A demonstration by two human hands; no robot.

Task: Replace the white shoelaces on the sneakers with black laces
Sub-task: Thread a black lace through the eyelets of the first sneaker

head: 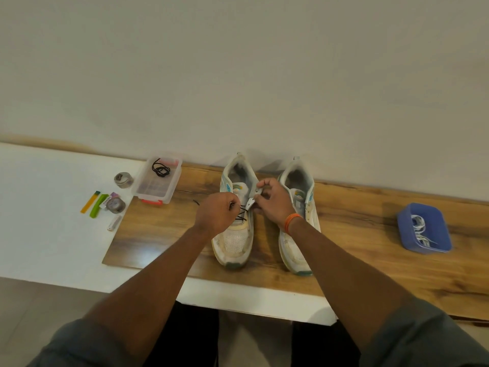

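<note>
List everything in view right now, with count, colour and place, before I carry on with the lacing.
sneakers: two, white with teal trim, side by side on the wooden board
black lace: one, partly threaded through the left-hand sneaker
spare black lace: one, coiled in the clear box
clear box: one, red latches, board's left end
blue tub: one, board's right end
white laces: bundle, inside the blue tub
wooden board: one, brown, on the white table
small items: several, green, orange, silver, on the white table
left hand: pinches the black lace
right hand: holds the sneaker's eyelet flap
</note>
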